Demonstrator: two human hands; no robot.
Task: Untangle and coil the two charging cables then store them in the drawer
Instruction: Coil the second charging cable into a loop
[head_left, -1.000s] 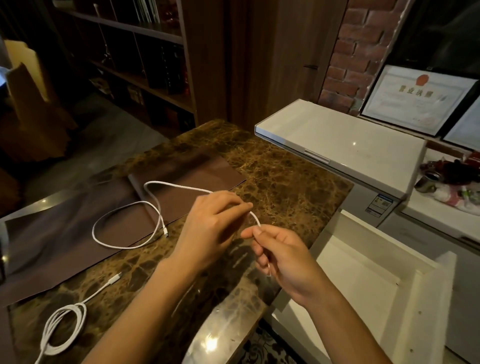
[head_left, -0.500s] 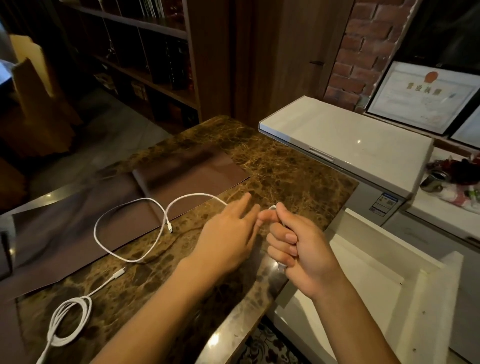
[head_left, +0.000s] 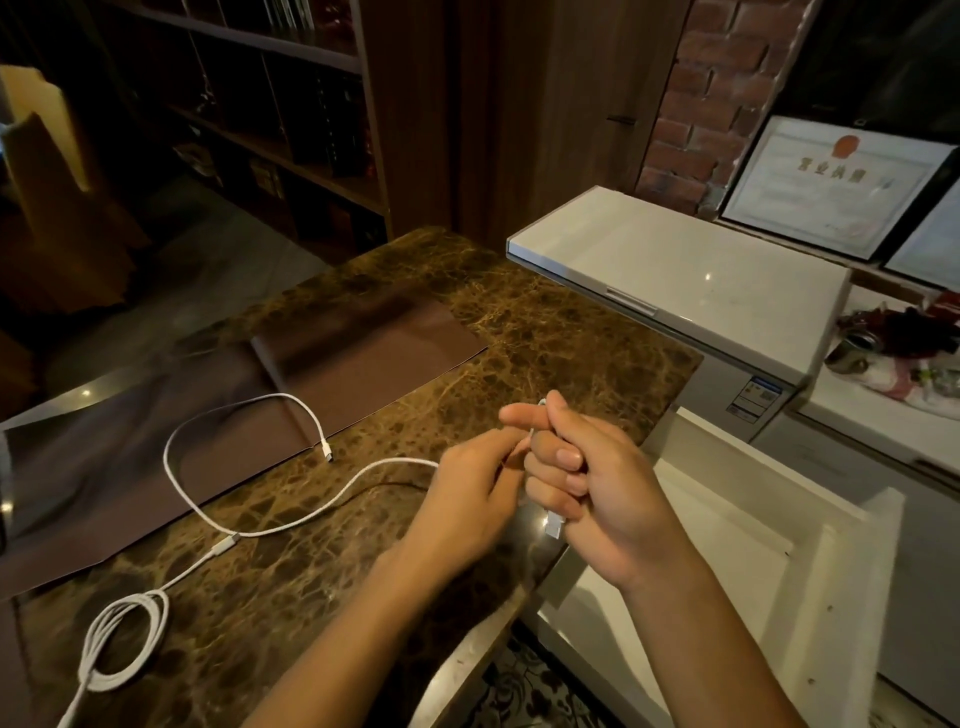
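A white charging cable (head_left: 218, 509) lies in a loose loop across the brown mat and marble top, its free plug near the mat's edge. One end runs into my hands. My right hand (head_left: 597, 483) is closed on that cable, with a plug poking out below the fingers. My left hand (head_left: 472, 493) pinches the same cable just beside the right one. A second white cable (head_left: 124, 644) sits coiled at the near left of the table, its plug end stretched toward the loose loop. The white drawer (head_left: 727, 561) stands pulled out on the right, below my right hand.
A brown leather mat (head_left: 363, 353) covers the left of the marble table (head_left: 545, 322). A white chest cabinet (head_left: 685, 270) stands behind the drawer. Framed certificates lean on the brick wall. Dark bookshelves fill the back left.
The loose cable has been drawn toward my hands, so its loop lies lower and nearer. My right hand has closed around more of the cable, and my left hand stays close beside it.
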